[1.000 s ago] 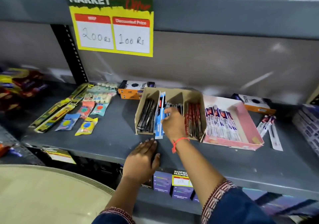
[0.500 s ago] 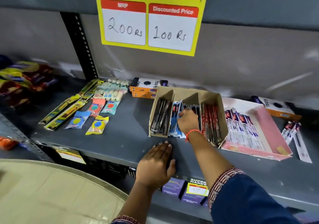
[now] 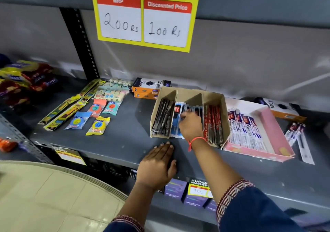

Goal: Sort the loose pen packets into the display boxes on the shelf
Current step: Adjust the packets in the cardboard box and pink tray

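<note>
A brown cardboard display box (image 3: 190, 92) with three slots stands on the grey shelf (image 3: 125, 138). Its left slot holds black pen packets (image 3: 163, 118), its right slot red pen packets (image 3: 213, 124). My right hand (image 3: 191, 126) is in the middle slot, fingers closed on blue pen packets (image 3: 176, 122) whose lower ends stick out over the box's front. My left hand (image 3: 157, 165) lies flat on the shelf's front edge, holding nothing. A pink display box (image 3: 275, 133) to the right holds white and purple pen packets (image 3: 244, 129). Loose pen packets (image 3: 296, 135) lie right of it.
Orange-and-black boxes (image 3: 150, 88) stand behind the cardboard box, with another (image 3: 284, 110) at the back right. Sharpener packets (image 3: 97, 124), eraser packs and long yellow packets (image 3: 66, 106) cover the shelf's left. A yellow price sign (image 3: 146, 17) hangs above. Snack bags (image 3: 23, 81) fill the neighbouring shelf at left.
My right hand has pushed the blue packets deeper into the middle slot. The left hand has stayed on the shelf edge. The camera has come closer.
</note>
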`<action>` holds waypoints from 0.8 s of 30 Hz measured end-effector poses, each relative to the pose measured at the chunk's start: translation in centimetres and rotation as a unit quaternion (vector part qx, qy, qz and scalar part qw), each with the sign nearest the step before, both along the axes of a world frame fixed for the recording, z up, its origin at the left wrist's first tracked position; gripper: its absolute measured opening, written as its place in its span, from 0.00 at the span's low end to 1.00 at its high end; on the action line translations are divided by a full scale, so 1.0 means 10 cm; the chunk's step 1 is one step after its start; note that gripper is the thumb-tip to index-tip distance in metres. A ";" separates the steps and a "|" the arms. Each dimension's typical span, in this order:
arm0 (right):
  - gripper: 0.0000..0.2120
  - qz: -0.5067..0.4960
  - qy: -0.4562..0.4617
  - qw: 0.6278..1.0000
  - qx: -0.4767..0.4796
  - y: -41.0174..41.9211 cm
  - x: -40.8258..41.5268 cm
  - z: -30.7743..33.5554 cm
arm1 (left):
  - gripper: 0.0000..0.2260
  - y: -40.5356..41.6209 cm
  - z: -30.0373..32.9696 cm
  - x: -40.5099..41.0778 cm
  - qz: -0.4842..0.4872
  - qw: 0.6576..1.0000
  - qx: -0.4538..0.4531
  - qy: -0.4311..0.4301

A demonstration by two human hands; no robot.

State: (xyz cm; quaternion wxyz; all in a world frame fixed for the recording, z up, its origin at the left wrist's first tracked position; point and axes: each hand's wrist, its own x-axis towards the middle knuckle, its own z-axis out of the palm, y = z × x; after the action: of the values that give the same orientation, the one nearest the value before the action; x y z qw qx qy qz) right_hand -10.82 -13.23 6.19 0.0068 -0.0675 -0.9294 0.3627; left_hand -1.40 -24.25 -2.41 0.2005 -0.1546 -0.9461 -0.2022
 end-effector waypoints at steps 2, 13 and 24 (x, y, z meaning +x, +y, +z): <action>0.18 0.009 0.016 1.000 -0.014 0.02 0.07 0.01 | 0.21 0.00 0.02 0.00 0.006 1.000 -0.005 -0.011; 0.16 -0.017 0.106 0.991 -0.081 0.52 0.39 0.18 | 0.25 0.42 0.08 0.07 0.026 0.992 -0.072 -0.104; 0.14 -0.176 0.215 0.958 -0.075 1.53 0.49 0.17 | 0.29 1.47 0.08 0.13 -0.115 0.977 -0.123 -0.132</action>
State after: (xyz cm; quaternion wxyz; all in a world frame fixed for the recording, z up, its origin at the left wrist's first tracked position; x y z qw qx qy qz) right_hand -5.95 2.11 7.86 0.2653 -0.1505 -0.8493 0.4308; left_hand -0.10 -9.55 -1.57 0.0286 -0.2581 -0.9576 -0.1244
